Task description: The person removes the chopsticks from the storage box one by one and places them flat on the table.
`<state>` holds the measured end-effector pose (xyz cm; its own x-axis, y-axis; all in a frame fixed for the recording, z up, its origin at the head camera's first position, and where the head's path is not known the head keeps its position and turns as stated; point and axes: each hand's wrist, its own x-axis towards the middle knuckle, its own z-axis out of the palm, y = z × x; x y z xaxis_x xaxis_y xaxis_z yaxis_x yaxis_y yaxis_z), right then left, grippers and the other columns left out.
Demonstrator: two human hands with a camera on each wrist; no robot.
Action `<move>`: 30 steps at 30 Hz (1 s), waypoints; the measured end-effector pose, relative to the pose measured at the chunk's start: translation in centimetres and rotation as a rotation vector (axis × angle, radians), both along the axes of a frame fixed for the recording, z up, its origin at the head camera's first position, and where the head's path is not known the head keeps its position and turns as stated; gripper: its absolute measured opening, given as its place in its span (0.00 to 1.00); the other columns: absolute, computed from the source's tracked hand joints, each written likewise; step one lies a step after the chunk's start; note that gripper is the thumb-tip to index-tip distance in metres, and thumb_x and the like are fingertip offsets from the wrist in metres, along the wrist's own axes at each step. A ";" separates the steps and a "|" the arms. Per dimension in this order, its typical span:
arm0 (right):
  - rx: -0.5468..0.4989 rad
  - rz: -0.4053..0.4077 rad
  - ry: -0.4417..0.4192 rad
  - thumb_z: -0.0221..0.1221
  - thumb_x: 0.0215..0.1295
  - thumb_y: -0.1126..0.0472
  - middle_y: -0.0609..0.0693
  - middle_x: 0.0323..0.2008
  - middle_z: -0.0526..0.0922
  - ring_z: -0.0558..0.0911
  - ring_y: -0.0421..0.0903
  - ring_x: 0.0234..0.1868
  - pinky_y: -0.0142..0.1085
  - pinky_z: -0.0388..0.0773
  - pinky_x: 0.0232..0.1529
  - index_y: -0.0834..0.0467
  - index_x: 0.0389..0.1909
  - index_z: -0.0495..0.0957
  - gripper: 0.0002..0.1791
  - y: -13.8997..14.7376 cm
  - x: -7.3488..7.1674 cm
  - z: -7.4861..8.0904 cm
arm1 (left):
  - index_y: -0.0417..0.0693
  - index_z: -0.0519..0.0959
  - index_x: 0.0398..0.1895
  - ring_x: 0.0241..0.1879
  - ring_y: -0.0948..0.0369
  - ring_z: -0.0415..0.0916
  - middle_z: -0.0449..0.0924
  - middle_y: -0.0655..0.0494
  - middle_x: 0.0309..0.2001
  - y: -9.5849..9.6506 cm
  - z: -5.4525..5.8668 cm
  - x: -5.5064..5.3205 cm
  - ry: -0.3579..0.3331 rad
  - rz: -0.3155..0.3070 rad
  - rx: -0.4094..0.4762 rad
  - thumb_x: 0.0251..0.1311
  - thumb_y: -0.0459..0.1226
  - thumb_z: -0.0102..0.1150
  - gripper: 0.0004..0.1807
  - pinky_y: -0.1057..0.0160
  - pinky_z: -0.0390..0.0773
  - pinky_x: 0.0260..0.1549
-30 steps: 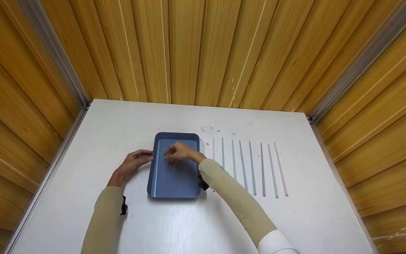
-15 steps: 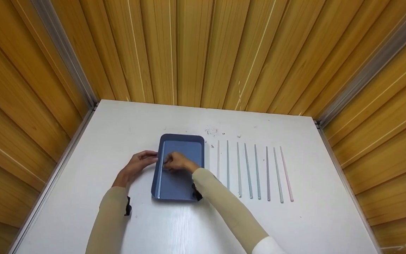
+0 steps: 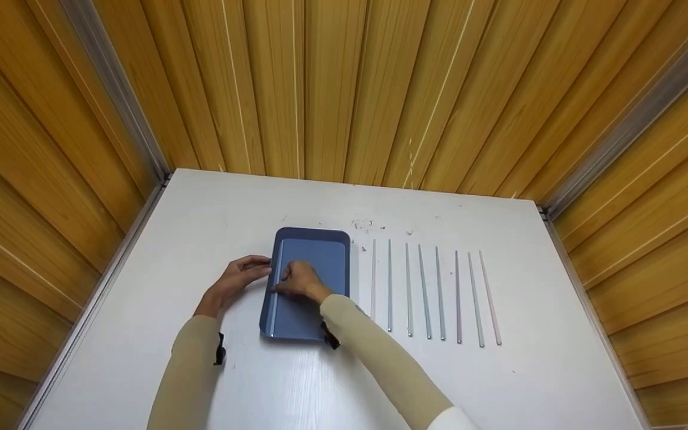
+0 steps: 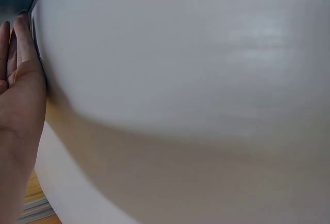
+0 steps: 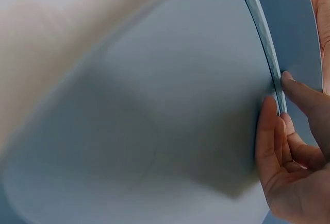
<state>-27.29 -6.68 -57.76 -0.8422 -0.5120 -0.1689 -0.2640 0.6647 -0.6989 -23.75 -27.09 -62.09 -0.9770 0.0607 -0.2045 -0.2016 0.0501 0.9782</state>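
Note:
A blue rectangular tray (image 3: pixel 314 235) lies on the white table. Along the inside of its left wall runs a slender, pale blue stick (image 3: pixel 273 313), like a chopstick. My right hand (image 3: pixel 300 279) reaches into the tray and pinches this stick (image 5: pixel 262 28) between thumb and fingers, as the right wrist view shows. Outside the tray, my left hand (image 3: pixel 239 278) touches the left wall with its fingers nearly straight. In the left wrist view those fingers (image 4: pixel 23 36) lie against the tray's side.
To the tray's right, several slender pastel sticks (image 3: pixel 439 292) lie side by side, pointing away from me. Small dark marks (image 3: pixel 363 225) spot the tabletop behind the tray. Wood-patterned walls (image 3: pixel 332 89) enclose the table at the back and both sides.
My right hand has moved from above the tray's middle to the stick at the left wall, and a little nearer me. My left hand stays at the tray. The head view has shifted slightly.

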 end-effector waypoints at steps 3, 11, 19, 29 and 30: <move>0.004 -0.022 -0.025 0.77 0.54 0.57 0.45 0.17 0.80 0.74 0.36 0.18 0.24 0.69 0.22 0.60 0.26 0.82 0.14 0.1 -0.1 0.0 | 0.37 0.76 0.65 0.54 0.68 0.81 0.82 0.43 0.61 0.1 0.1 -0.1 0.012 -0.014 -0.001 0.67 0.37 0.67 0.26 0.70 0.78 0.57; 0.010 -0.103 -0.108 0.74 0.54 0.65 0.49 0.10 0.80 0.79 0.42 0.12 0.27 0.73 0.13 0.61 0.14 0.82 0.14 0.2 -0.5 0.3 | 0.35 0.76 0.65 0.53 0.69 0.81 0.82 0.43 0.61 0.4 0.4 0.0 0.027 -0.022 0.024 0.67 0.36 0.67 0.26 0.71 0.78 0.57; 0.012 -0.225 -0.094 0.74 0.52 0.66 0.50 0.12 0.81 0.84 0.45 0.12 0.32 0.81 0.14 0.60 0.15 0.80 0.13 0.7 -0.5 0.5 | 0.34 0.74 0.65 0.53 0.68 0.81 0.82 0.42 0.61 0.3 0.5 0.0 0.025 -0.019 0.044 0.67 0.35 0.65 0.26 0.71 0.78 0.57; -0.083 -0.186 -0.168 0.69 0.59 0.60 0.47 0.11 0.76 0.80 0.42 0.14 0.36 0.84 0.19 0.54 0.09 0.72 0.22 3.7 -1.0 1.1 | 0.36 0.73 0.67 0.55 0.68 0.80 0.81 0.44 0.62 0.1 0.5 0.2 -0.017 -0.018 0.040 0.67 0.38 0.67 0.29 0.69 0.77 0.60; -0.119 -0.178 -0.193 0.68 0.60 0.62 0.49 0.13 0.78 0.80 0.43 0.15 0.38 0.86 0.22 0.55 0.11 0.72 0.21 4.1 -1.0 1.2 | 0.36 0.73 0.68 0.55 0.68 0.79 0.80 0.44 0.63 0.1 0.5 0.2 -0.018 -0.020 0.031 0.67 0.38 0.67 0.29 0.69 0.77 0.60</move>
